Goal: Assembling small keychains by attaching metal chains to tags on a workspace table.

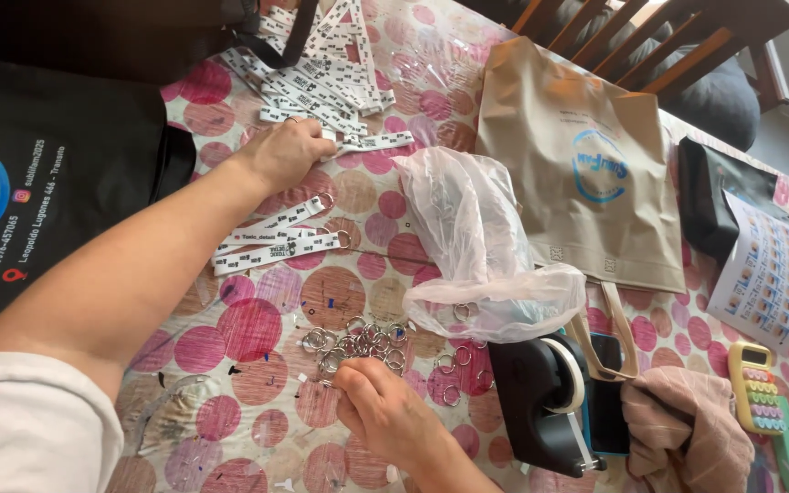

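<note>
Glossy dotted tablecloth [257, 365]; right hand [385, 415] apparently pinching metal rings [358, 342].

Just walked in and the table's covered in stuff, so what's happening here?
A person is working at a table with a dotted cloth. The left hand rests on a pile of white printed strips, while the right hand picks at a heap of metal key rings. A few strips with rings fitted lie between the hands, beside a clear plastic bag.

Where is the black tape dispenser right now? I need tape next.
In the head view the black tape dispenser stands at the lower right of the table, just right of the right hand and below the clear plastic bag.
</note>
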